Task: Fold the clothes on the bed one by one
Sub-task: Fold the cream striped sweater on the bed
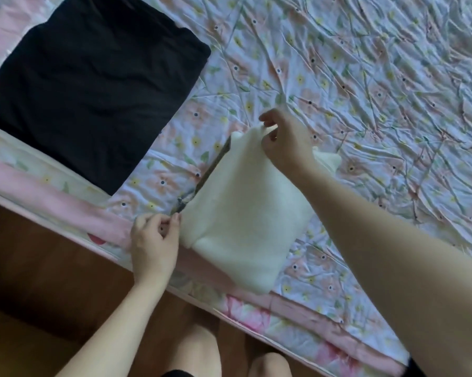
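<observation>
A cream-white fleecy garment (245,213) lies folded into a small rectangle near the bed's front edge, with a brownish patterned strip showing along its left side. My left hand (154,240) pinches its near-left corner. My right hand (285,141) pinches its far corner, and a small part of the garment sticks out behind that wrist. A black garment (93,88) lies folded flat at the upper left of the bed.
The bed is covered by a wrinkled floral sheet (365,91) with a pink border along the front edge (66,202). Brown wooden floor (38,281) lies below the edge. My knees show at the bottom.
</observation>
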